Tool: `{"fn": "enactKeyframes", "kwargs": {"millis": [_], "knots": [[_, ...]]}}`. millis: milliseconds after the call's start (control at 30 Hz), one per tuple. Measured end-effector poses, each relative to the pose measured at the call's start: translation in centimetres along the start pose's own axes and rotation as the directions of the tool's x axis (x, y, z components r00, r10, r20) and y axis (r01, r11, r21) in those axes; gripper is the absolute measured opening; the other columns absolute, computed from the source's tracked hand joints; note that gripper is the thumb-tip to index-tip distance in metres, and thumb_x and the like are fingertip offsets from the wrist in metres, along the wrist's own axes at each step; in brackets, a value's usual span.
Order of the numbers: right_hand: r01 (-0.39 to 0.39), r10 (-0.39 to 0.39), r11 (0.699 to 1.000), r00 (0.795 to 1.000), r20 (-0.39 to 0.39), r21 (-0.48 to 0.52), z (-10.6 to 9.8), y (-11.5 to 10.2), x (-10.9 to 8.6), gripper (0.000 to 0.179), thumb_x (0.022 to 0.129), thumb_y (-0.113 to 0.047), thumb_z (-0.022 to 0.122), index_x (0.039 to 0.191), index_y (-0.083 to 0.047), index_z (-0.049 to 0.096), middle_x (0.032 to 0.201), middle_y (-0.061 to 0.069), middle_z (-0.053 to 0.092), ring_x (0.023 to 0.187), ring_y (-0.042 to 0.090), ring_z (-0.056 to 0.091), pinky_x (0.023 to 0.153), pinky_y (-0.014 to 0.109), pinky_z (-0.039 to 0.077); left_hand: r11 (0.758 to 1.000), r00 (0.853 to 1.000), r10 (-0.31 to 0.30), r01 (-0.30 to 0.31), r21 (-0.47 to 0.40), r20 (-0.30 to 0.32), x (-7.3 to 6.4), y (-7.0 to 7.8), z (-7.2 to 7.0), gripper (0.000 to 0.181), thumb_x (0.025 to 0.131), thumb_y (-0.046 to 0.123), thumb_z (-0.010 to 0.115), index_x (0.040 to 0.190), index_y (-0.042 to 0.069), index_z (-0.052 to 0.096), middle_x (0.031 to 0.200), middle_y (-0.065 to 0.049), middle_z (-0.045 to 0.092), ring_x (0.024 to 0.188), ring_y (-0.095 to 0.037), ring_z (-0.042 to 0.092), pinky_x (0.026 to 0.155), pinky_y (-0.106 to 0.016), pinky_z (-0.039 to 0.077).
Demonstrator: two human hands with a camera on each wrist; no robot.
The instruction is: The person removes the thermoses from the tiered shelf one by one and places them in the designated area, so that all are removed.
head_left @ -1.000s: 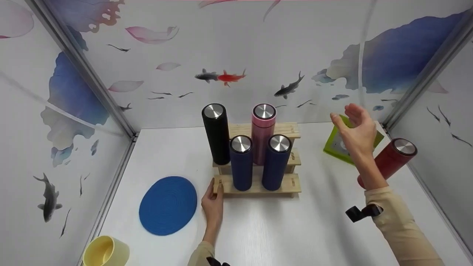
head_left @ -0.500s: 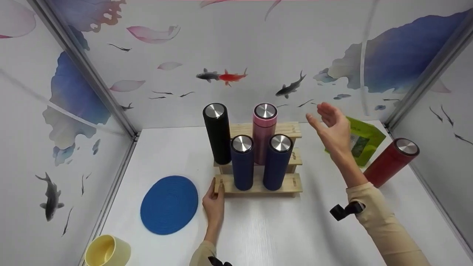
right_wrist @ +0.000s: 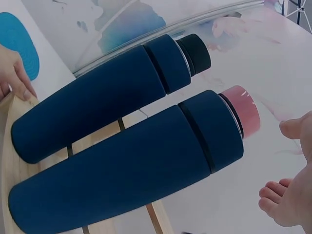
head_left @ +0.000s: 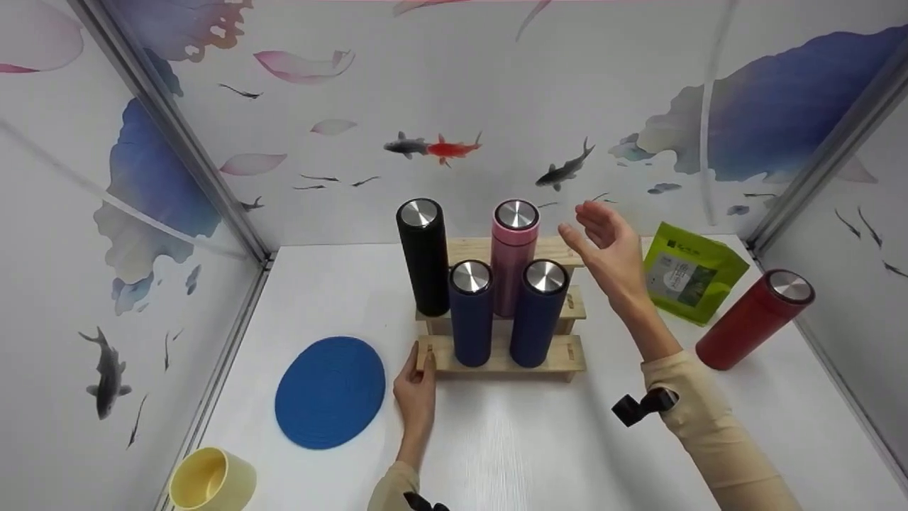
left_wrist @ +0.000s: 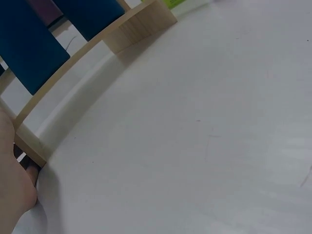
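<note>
A three-step wooden rack (head_left: 454, 362) stands mid-table. Its left front end is pinched by my left hand (head_left: 416, 394), thumb on top of the lowest step. Two blue thermos bottles, the left one (head_left: 471, 319) and the right one (head_left: 538, 319), stand on that step. Behind them, on the middle step, are a black thermos (head_left: 423, 262) at the left and a pink thermos (head_left: 513, 262). My right hand (head_left: 610, 255) hangs in the air by the rack's upper right end, fingers loosely extended, holding nothing. The right wrist view shows this hand (right_wrist: 292, 195) apart from the bottles.
To the right, a green pouch (head_left: 691, 273) lies on the white table (head_left: 511, 447), with a red thermos (head_left: 752, 319) beside it. A round blue placemat (head_left: 330, 394) and a yellow cup (head_left: 230, 479) sit at the left. Printed panels (head_left: 454, 85) enclose the table.
My right hand has moved left from over the green pouch toward the rack, uncovering the pouch and the red thermos. My left hand keeps its grip on the rack.
</note>
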State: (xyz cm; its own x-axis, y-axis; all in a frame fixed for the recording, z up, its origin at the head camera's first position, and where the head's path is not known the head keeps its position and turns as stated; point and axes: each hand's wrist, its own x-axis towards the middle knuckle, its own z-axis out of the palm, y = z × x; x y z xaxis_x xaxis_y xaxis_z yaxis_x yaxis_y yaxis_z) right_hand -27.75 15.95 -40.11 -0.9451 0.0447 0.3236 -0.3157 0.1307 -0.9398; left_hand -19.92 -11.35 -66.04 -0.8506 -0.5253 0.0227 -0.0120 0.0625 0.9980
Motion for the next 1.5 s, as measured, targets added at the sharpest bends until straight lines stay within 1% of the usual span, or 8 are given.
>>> {"fn": "enactKeyframes", "kwargs": {"millis": [300, 633, 800, 967, 1100, 1267, 1367, 1500], "knots": [[-0.019, 0.020, 1.000, 0.994, 0.110, -0.009, 2.1, -0.7, 0.5, 0.065, 0.090, -0.023, 0.078, 0.141, 0.005, 0.050, 0.141, 0.018, 0.058, 0.136, 0.028, 0.052, 0.117, 0.037, 0.037, 0.999, 0.999, 0.029, -0.030, -0.023, -0.033, 0.1, 0.2, 0.3, 0.046, 0.097, 0.022, 0.071, 0.141, 0.010, 0.061, 0.068, -0.002, 0.056, 0.060, -0.006, 0.045, 0.053, -0.019, 0.038], [-0.011, 0.025, 0.996, 0.989, 0.146, -0.092, 3.6, -0.4, 0.9, 0.072, 0.087, -0.025, 0.082, 0.144, 0.003, 0.048, 0.142, 0.019, 0.056, 0.134, 0.028, 0.053, 0.117, 0.038, 0.036, 1.000, 1.000, 0.015, -0.015, 0.000, -0.011, -0.4, -0.2, 0.4, 0.047, 0.098, 0.023, 0.070, 0.142, 0.011, 0.060, 0.078, -0.006, 0.062, 0.062, -0.006, 0.047, 0.055, -0.019, 0.041], [0.024, -0.001, 0.994, 0.977, 0.213, -0.103, 4.0, -0.4, 1.2, 0.075, 0.085, -0.022, 0.084, 0.145, 0.003, 0.047, 0.142, 0.019, 0.057, 0.134, 0.028, 0.054, 0.116, 0.040, 0.038, 1.000, 1.000, 0.020, -0.020, -0.017, -0.006, -0.2, -0.3, 0.4, 0.048, 0.098, 0.024, 0.070, 0.142, 0.011, 0.060, 0.082, -0.008, 0.066, 0.061, -0.006, 0.048, 0.055, -0.020, 0.041], [0.090, -0.050, 0.986, 0.961, 0.271, -0.138, 4.5, -0.4, 1.4, 0.075, 0.082, -0.015, 0.086, 0.144, 0.002, 0.048, 0.137, 0.019, 0.060, 0.127, 0.029, 0.058, 0.110, 0.042, 0.045, 0.999, 0.999, 0.033, -0.034, -0.019, -0.026, -0.2, 0.0, 0.4, 0.045, 0.098, 0.022, 0.070, 0.141, 0.011, 0.061, 0.082, -0.012, 0.066, 0.060, -0.005, 0.047, 0.056, -0.019, 0.040], [0.117, -0.066, 0.978, 0.961, 0.270, -0.175, 4.5, -0.3, 1.6, 0.072, 0.082, -0.013, 0.086, 0.143, 0.002, 0.050, 0.133, 0.019, 0.062, 0.121, 0.029, 0.061, 0.106, 0.043, 0.048, 0.999, 0.998, 0.033, -0.033, -0.005, -0.045, -0.4, 0.7, 0.5, 0.044, 0.098, 0.016, 0.069, 0.140, 0.006, 0.061, 0.080, -0.018, 0.066, 0.058, -0.005, 0.045, 0.055, -0.018, 0.038], [0.099, -0.051, 0.975, 0.970, 0.236, -0.197, 4.2, -0.2, 1.5, 0.071, 0.082, -0.016, 0.086, 0.142, 0.000, 0.052, 0.133, 0.018, 0.063, 0.121, 0.029, 0.062, 0.106, 0.042, 0.049, 1.000, 0.998, 0.019, -0.019, -0.001, -0.052, -0.4, 1.2, 0.5, 0.043, 0.098, 0.010, 0.067, 0.139, 0.001, 0.060, 0.085, -0.022, 0.066, 0.059, -0.008, 0.046, 0.054, -0.018, 0.037], [0.090, -0.050, 0.978, 0.978, 0.205, -0.190, 4.1, -0.1, 1.5, 0.071, 0.081, -0.019, 0.087, 0.141, 0.000, 0.053, 0.133, 0.017, 0.063, 0.121, 0.028, 0.062, 0.105, 0.042, 0.049, 1.000, 0.998, 0.018, -0.018, 0.002, -0.055, -0.2, 0.9, 0.5, 0.043, 0.098, 0.012, 0.068, 0.140, 0.004, 0.060, 0.087, -0.019, 0.067, 0.060, -0.007, 0.046, 0.055, -0.018, 0.037], [0.084, -0.057, 0.981, 0.987, 0.153, -0.176, 3.9, 0.3, 1.3, 0.070, 0.081, -0.021, 0.088, 0.139, -0.001, 0.055, 0.132, 0.016, 0.064, 0.120, 0.027, 0.063, 0.104, 0.041, 0.049, 1.000, 0.999, 0.015, -0.015, 0.005, -0.047, -0.1, 0.2, 0.4, 0.044, 0.097, 0.018, 0.070, 0.140, 0.011, 0.063, 0.081, -0.013, 0.066, 0.060, -0.005, 0.047, 0.055, -0.019, 0.039]]}}
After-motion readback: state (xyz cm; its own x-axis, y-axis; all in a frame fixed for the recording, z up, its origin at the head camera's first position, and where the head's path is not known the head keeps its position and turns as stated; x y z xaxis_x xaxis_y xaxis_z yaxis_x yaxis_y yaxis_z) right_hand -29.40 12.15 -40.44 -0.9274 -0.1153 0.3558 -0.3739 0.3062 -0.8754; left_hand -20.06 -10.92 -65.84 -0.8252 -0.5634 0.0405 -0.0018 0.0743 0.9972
